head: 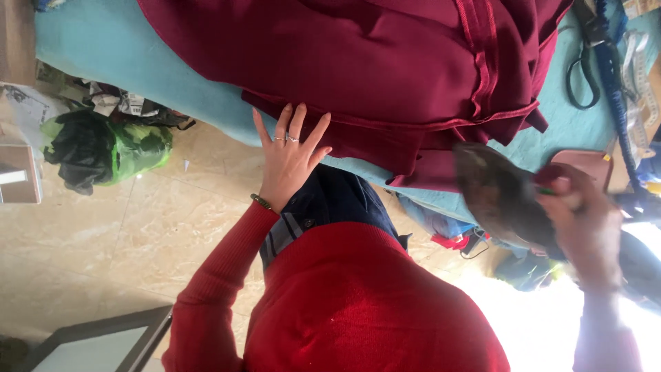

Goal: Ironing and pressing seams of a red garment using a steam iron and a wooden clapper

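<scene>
1. We are seeing the maroon fabric (385, 69) heaping over most of the turquoise table cover (124, 55), leaving bare strips at its edges.
2. Scissors (582, 76) and a measuring tape (644, 83) are crowding one bare strip.
3. A green bag (110, 148) is sitting on the tiled floor (138, 234), which is lying open around it.

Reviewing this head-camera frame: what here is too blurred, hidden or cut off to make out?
- Right hand: motion-blurred; its grip is unclear.
- Dark object at that hand: smeared by blur, so its kind cannot be told.
- Maroon fabric: cut off by the top edge and covering much of the blue table cover.
- Scissors: partly under the fabric's edge.
- Left hand: fingertips rest on the fabric; palm side hidden.
</scene>
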